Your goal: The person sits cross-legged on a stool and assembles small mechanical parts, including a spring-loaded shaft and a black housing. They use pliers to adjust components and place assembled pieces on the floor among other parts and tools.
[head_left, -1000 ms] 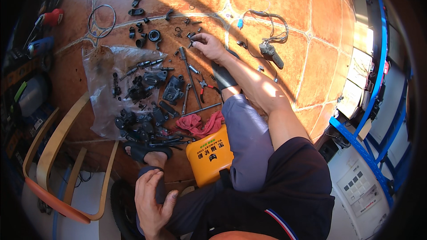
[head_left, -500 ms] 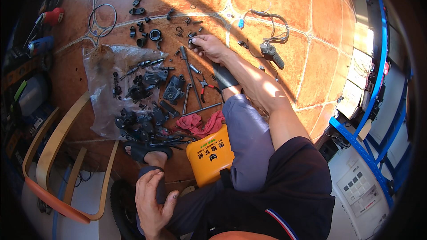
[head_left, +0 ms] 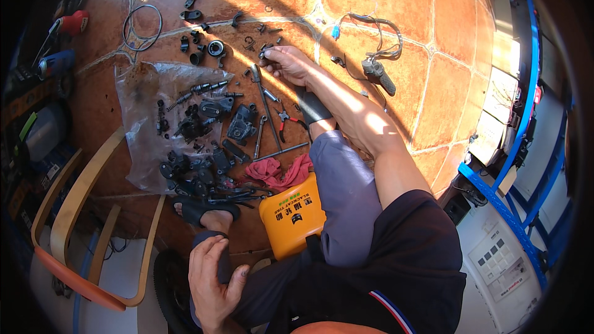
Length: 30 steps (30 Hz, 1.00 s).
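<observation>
My right hand (head_left: 288,65) is low over the tiled floor, its thumb and fingers pinched on a small dark metal part (head_left: 264,57). What kind of part it is cannot be made out. Just below the fingertips stands the end of a long-handled socket wrench (head_left: 265,96). Loose small hardware and a black ring-shaped part (head_left: 216,48) lie to the left of the hand. My left hand (head_left: 213,281) rests by my knee with its fingers stretched out, holding nothing.
A clear plastic sheet (head_left: 139,102) carries several greasy black parts. Red-handled pliers (head_left: 283,125), a red rag (head_left: 278,172) and a yellow stool (head_left: 291,216) are closer to me. A wired handlebar control (head_left: 378,75) lies at right; a wooden-framed chair (head_left: 65,235) stands at left.
My right hand has shifted very slightly, still pinching the small part. Sunlight has brightened on the black ring-shaped part and the upper-left floor. My left hand stays in place.
</observation>
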### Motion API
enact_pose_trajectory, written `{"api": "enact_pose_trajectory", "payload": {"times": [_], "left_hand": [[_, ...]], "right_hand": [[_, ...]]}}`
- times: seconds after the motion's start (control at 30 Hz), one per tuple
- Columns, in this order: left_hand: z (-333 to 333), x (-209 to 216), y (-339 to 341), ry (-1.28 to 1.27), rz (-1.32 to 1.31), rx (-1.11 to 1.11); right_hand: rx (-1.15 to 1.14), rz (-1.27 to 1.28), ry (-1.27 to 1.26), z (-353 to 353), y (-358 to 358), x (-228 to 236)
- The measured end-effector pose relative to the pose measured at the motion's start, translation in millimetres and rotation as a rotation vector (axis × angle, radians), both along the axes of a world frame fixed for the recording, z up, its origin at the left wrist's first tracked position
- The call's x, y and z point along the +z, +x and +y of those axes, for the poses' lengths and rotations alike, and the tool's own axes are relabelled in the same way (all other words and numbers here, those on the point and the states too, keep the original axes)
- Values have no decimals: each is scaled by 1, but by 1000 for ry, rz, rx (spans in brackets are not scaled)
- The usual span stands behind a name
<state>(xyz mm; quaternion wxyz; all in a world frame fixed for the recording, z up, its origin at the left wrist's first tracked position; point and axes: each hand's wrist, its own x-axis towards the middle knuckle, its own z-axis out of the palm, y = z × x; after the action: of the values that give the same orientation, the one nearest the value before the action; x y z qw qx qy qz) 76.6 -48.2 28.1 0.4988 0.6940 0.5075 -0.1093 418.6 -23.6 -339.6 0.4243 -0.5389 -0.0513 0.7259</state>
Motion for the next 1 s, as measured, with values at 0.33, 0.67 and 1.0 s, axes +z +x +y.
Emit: {"api": "enact_pose_trajectory", "payload": {"times": [0.33, 0.67, 1.0], "left_hand": [[-1, -1, -1, 9, -5, 2], [-1, 0, -2, 15, -1, -11], [-1, 1, -1, 14, -16, -13]], "right_hand": [[-24, 103, 120, 1, 2, 4], [218, -706, 321, 5, -16, 19], [81, -486, 400, 8, -17, 18]]}}
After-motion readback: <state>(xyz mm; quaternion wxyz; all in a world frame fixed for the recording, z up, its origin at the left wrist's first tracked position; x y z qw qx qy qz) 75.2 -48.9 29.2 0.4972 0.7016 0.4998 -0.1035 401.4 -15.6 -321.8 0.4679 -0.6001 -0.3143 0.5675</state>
